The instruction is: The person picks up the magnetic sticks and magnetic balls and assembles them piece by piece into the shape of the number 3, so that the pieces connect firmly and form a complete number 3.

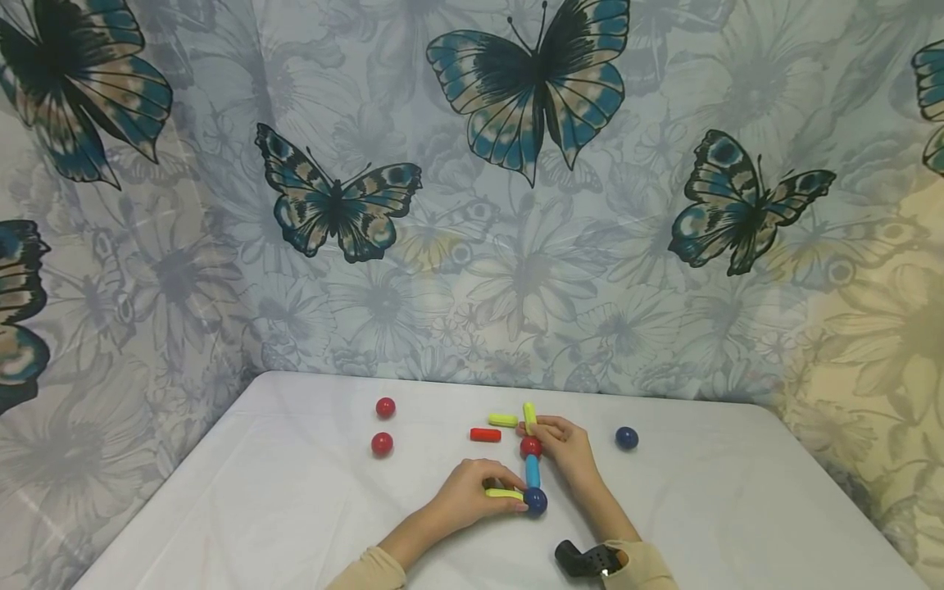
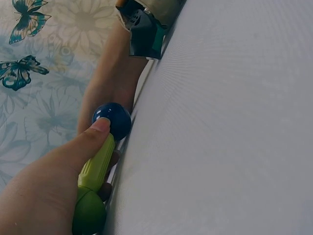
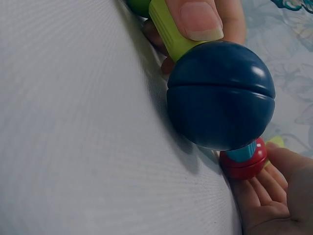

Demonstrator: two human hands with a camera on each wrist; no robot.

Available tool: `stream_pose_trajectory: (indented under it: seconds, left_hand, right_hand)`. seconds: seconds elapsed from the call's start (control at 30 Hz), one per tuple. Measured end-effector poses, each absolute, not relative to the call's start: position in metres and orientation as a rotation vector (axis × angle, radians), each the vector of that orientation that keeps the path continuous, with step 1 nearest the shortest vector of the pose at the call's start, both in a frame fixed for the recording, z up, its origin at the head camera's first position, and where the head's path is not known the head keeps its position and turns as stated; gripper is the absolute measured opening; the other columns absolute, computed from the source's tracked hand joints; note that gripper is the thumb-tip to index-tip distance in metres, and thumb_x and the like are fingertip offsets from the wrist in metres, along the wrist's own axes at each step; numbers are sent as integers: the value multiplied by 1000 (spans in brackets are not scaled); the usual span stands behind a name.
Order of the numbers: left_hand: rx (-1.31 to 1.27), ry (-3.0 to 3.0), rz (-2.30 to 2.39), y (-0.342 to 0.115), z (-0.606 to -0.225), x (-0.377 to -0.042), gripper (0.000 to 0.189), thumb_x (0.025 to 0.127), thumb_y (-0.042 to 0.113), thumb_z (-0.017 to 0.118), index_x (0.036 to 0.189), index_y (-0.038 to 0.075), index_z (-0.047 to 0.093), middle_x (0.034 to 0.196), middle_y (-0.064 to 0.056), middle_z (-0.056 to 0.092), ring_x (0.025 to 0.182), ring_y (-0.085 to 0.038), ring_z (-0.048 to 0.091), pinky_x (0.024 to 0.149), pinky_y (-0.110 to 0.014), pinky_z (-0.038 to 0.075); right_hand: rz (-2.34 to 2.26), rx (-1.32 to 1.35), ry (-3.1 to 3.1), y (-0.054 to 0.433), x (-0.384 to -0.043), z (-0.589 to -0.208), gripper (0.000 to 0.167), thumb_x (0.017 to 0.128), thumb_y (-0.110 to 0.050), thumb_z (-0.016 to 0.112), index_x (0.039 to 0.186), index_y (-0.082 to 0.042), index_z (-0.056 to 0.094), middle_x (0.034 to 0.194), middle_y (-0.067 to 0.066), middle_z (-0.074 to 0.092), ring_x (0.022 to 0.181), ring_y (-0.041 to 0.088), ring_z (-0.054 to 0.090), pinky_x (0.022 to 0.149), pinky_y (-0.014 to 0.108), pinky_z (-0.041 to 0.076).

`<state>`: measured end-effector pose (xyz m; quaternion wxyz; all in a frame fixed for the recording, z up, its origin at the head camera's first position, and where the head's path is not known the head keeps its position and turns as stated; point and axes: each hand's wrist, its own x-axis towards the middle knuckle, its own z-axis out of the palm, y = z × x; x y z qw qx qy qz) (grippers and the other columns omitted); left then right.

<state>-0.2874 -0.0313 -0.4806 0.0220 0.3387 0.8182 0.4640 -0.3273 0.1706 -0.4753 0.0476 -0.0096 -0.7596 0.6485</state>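
Note:
A blue ball [image 1: 535, 501], a light blue rod [image 1: 533, 471] and a red ball [image 1: 530, 447] form a line on the white table [image 1: 243, 492]. My left hand [image 1: 472, 494] grips a yellow-green rod [image 2: 97, 164] that meets the blue ball, the thumb tip pressing at the ball. At that rod's other end a green ball [image 2: 89, 213] sits by the palm. My right hand [image 1: 566, 449] pinches another yellow-green rod [image 1: 528, 412], which points away from the red ball. In the right wrist view the right fingers lie close about the red ball [image 3: 243, 161].
Left of the right hand lie a red rod [image 1: 485, 435] and a loose yellow-green rod [image 1: 503, 420]. Farther left are two red balls, one behind the other [image 1: 382, 444]. A second blue ball [image 1: 627, 438] rests to the right. A butterfly-patterned cloth [image 1: 479, 270] hangs behind the table.

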Motion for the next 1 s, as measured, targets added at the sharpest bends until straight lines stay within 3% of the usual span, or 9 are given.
stream_pose_trajectory:
  seconds: [0.2, 0.4, 0.7, 0.9, 1.0]
  left_hand:
    - [1038, 2527, 1447, -31, -481, -287, 27, 80, 40, 78, 101, 24, 76, 90, 14, 74, 73, 7, 55, 67, -15, 48]
    - [1034, 2530, 1441, -30, -480, -287, 27, 80, 40, 77, 101, 24, 76, 90, 14, 74, 74, 7, 56, 68, -14, 49]
    - [1023, 2537, 1430, -31, -480, -287, 27, 80, 41, 77, 101, 25, 76, 91, 15, 74, 74, 7, 56, 68, -14, 48]
    - [1020, 2539, 1431, -31, -480, -287, 27, 80, 41, 77, 101, 25, 76, 90, 15, 74, 73, 7, 55, 67, -15, 48]
    - [1023, 2542, 1434, -31, -481, -287, 26, 80, 41, 77, 100, 25, 76, 89, 15, 73, 72, 7, 54, 66, -15, 47]
  right_hand:
    - [1987, -32, -2308, 170, -327, -475, 32, 93, -20, 66, 117, 1, 63, 110, 15, 73, 104, 17, 71, 82, 19, 57]
    - [1991, -16, -2322, 169, -320, -465, 35, 95, -17, 64, 121, 5, 60, 113, 19, 71, 110, 27, 69, 81, 19, 57]
    - [1858, -57, -2392, 171, -327, -476, 44, 93, -28, 66, 128, -1, 58, 111, 11, 74, 115, 22, 66, 90, 22, 55]
    - [1876, -46, -2370, 172, -327, -477, 47, 94, -29, 65, 131, -1, 56, 113, 14, 73, 112, 23, 68, 88, 25, 56]
    - [1883, -57, -2347, 172, -327, -477, 45, 93, -26, 67, 130, -3, 57, 112, 15, 73, 104, 17, 70, 85, 24, 57]
